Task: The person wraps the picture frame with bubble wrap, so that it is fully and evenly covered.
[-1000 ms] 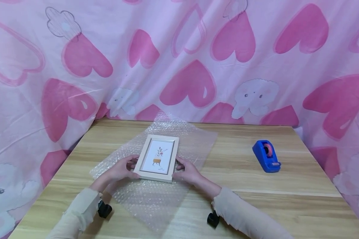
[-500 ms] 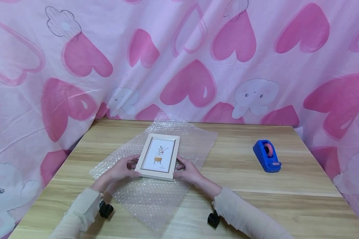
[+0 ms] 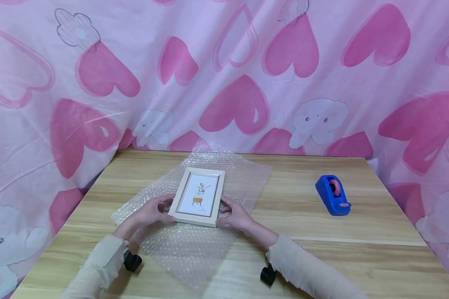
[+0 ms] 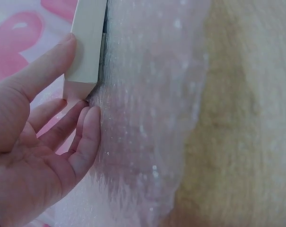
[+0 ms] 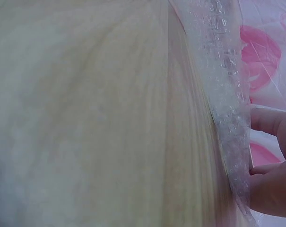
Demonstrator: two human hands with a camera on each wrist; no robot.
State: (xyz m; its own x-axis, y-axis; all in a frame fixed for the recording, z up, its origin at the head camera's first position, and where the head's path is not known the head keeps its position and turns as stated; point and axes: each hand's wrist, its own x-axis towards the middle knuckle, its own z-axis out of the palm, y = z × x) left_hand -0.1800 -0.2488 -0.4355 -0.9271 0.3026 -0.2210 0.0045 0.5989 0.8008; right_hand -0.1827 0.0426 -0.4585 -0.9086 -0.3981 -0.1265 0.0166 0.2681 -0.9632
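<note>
A cream-rimmed picture frame (image 3: pixel 200 195), showing a potted-plant print, lies over a sheet of bubble wrap (image 3: pixel 194 253). My left hand (image 3: pixel 152 212) holds its left side near the lower corner. Opposite it, my right hand (image 3: pixel 236 216) grips the lower right side. In the left wrist view, the thumb touches the frame's edge (image 4: pixel 86 47) while the fingers (image 4: pixel 88 137) curl by its corner and the bubble wrap. Bubble wrap (image 5: pixel 223 71) covers much of the right wrist view's right side, with part of the right hand (image 5: pixel 275 189) beyond it; the picture frame is hardly visible there.
A blue tape dispenser (image 3: pixel 333 196) with a pink roll stands on the right of the wooden table (image 3: pixel 303 249). Behind the table hangs a pink heart-patterned cloth (image 3: pixel 232 104), which also drapes along both sides.
Compared with a second ago, the picture frame sits very slightly farther from me and to the right. Both hands have kept their hold; over the last half second almost nothing has moved.
</note>
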